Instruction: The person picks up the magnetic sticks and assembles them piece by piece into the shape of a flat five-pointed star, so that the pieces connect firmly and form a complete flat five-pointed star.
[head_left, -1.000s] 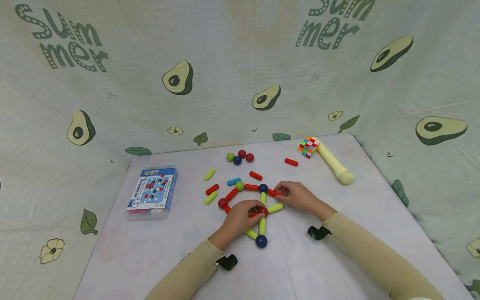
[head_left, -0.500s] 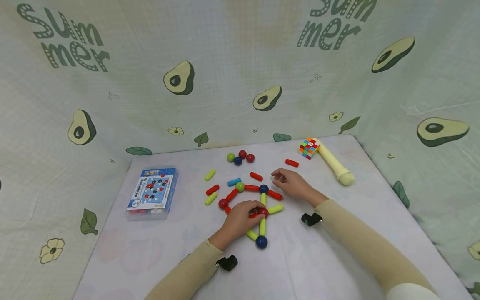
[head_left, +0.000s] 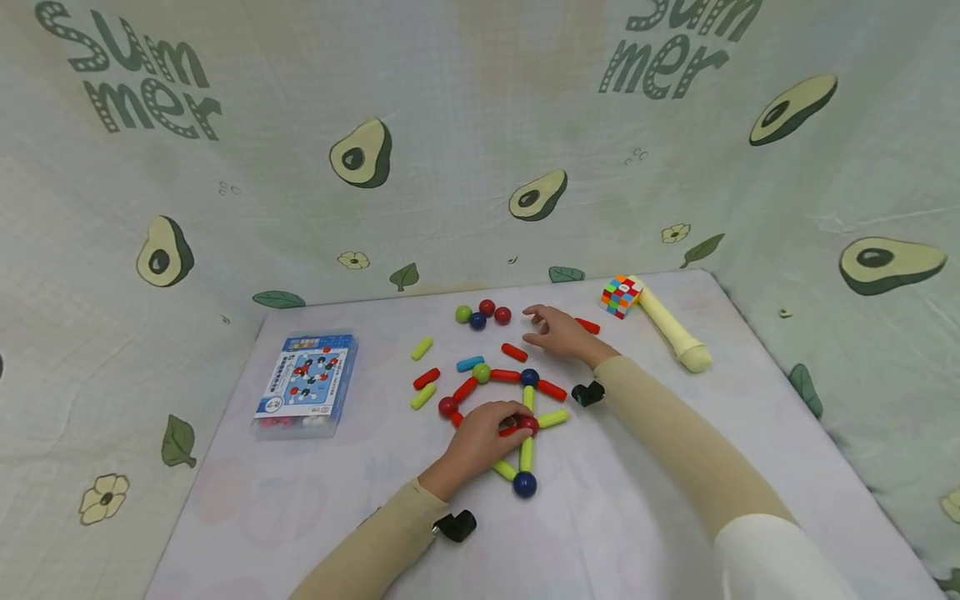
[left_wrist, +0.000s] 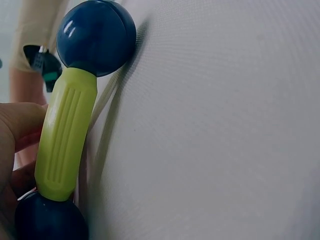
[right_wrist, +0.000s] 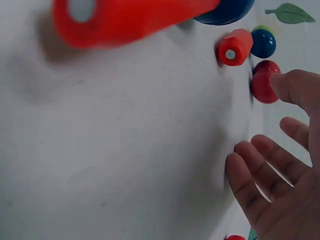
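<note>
On the table lies a linked figure of magnetic rods and balls. My left hand (head_left: 480, 435) rests over its near side, thumb and fingers pinching a red ball (head_left: 528, 426) at the middle joint. A yellow-green rod (left_wrist: 67, 132) between two blue balls is close in the left wrist view. My right hand (head_left: 567, 337) holds nothing. Its fingers (right_wrist: 242, 180) are spread and loosely bent, a little right of several loose balls, among them a red ball (head_left: 503, 316). From the figure's blue ball (head_left: 529, 377) a red rod (head_left: 552, 390) sticks out with a free end.
Loose rods lie around the figure, including a red rod (head_left: 514, 352), a blue rod (head_left: 470, 363) and a yellow-green rod (head_left: 422, 348). A boxed set (head_left: 306, 385) stands at left. A puzzle cube (head_left: 620, 297) and a pale yellow stick (head_left: 670, 327) lie back right.
My right hand has let go of the red rod, which stays joined to the blue ball, and has moved back and left toward the loose balls. My left hand keeps its place.
</note>
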